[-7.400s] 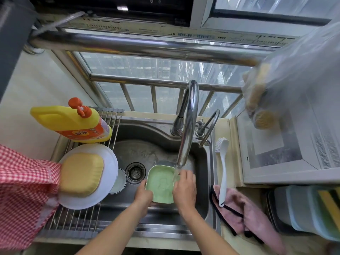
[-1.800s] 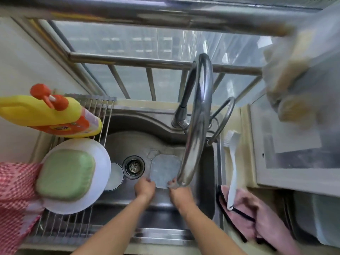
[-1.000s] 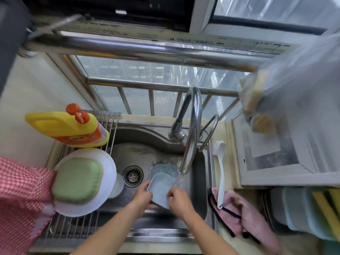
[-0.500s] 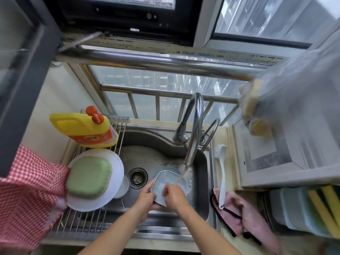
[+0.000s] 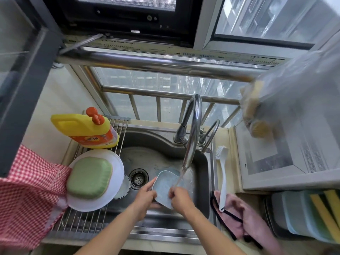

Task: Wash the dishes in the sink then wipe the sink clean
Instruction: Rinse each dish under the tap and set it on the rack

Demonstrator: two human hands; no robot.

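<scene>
Head view of a steel sink (image 5: 158,140). The left hand (image 5: 145,195) grips the left edge of a pale blue dish (image 5: 164,188), tilted above the basin's near right part; the right hand (image 5: 179,198) curls its fingers over the dish's near right edge. Water from the faucet (image 5: 193,129) strikes the dish (a second blue dish lies beneath). A green dish (image 5: 89,177) sits inverted on a white plate (image 5: 117,162) on the wire rack (image 5: 82,223) along the sink's left edge, beside a yellow detergent bottle (image 5: 82,129).
</scene>
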